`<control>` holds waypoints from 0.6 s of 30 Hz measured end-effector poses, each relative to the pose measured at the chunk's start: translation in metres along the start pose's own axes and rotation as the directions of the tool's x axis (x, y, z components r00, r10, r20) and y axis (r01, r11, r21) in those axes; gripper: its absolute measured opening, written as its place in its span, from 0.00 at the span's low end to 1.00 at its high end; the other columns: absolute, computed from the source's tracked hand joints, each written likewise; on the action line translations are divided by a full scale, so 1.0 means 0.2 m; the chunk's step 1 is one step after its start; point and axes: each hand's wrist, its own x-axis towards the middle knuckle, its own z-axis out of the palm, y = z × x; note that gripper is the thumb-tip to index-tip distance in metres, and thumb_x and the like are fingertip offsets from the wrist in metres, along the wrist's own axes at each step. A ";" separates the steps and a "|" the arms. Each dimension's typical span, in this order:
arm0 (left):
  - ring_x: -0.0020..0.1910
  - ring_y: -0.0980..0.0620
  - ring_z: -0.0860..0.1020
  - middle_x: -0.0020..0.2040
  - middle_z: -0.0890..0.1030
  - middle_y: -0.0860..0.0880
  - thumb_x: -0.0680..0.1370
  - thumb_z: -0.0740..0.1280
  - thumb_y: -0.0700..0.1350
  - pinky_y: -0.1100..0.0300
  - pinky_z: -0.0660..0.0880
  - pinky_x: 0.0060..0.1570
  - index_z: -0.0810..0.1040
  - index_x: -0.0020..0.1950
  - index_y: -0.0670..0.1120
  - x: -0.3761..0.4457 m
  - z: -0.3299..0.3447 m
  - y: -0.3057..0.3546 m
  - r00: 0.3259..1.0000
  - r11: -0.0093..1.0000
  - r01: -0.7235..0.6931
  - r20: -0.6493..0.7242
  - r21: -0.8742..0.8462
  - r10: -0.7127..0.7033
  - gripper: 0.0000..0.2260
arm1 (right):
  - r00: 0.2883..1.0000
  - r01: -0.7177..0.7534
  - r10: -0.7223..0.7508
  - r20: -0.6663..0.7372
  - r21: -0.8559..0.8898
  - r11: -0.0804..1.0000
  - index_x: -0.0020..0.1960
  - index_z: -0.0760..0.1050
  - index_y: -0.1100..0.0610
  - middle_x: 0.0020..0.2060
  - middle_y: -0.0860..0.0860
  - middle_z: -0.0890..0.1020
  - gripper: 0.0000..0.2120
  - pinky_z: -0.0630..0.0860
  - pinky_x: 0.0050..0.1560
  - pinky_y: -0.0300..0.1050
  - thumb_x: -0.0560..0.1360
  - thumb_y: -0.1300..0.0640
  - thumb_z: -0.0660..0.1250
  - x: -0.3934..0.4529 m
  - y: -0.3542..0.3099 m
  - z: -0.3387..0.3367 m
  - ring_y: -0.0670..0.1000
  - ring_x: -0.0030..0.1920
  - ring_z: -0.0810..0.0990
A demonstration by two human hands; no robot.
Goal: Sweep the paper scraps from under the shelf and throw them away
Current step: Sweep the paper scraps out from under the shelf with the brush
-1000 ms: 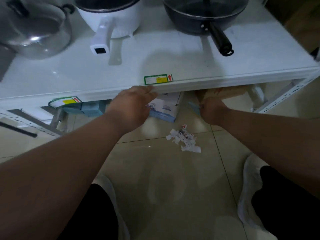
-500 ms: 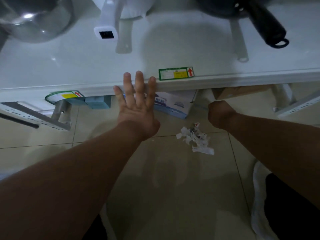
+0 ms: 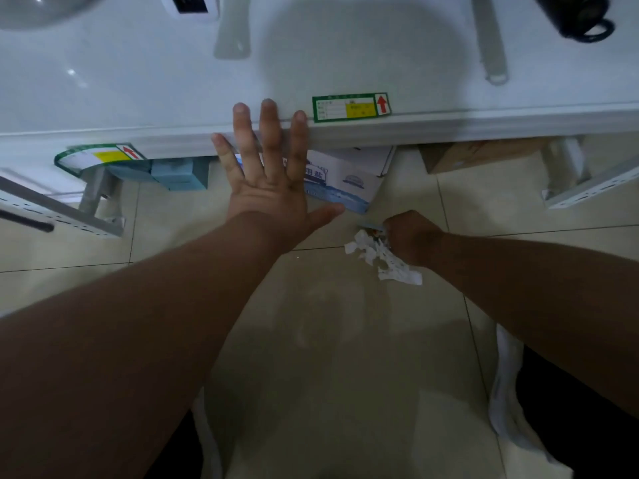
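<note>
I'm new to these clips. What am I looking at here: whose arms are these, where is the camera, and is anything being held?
There is no machine: a person wears a camera on the head, looking down at their own arms. The left hand is spread open, its fingers over the edge of a white shelf. The right hand is curled at a pile of torn paper scraps on the tiled floor; whether it grips them is unclear. Boxes sit under the shelf.
</note>
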 end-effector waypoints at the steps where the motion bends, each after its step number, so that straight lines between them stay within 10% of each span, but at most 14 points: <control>1: 0.80 0.23 0.41 0.84 0.41 0.32 0.70 0.54 0.82 0.19 0.45 0.72 0.38 0.85 0.45 0.00 0.00 0.00 1.000 1.000 0.000 -0.001 0.001 0.000 0.58 | 1.000 -0.017 0.017 0.005 -0.009 1.000 0.50 0.76 0.55 0.48 0.60 0.81 0.11 0.74 0.50 0.45 0.76 0.53 0.56 0.01 -0.02 0.01 0.60 0.52 0.81; 18: 0.82 0.26 0.40 0.84 0.38 0.34 0.72 0.54 0.81 0.21 0.46 0.74 0.34 0.85 0.46 -0.01 -0.03 0.01 1.000 0.999 0.007 0.007 0.054 -0.007 0.57 | 0.987 -0.037 0.029 -0.158 -0.050 0.998 0.50 0.77 0.59 0.50 0.59 0.82 0.08 0.75 0.50 0.45 0.77 0.58 0.62 -0.06 0.04 -0.03 0.60 0.51 0.80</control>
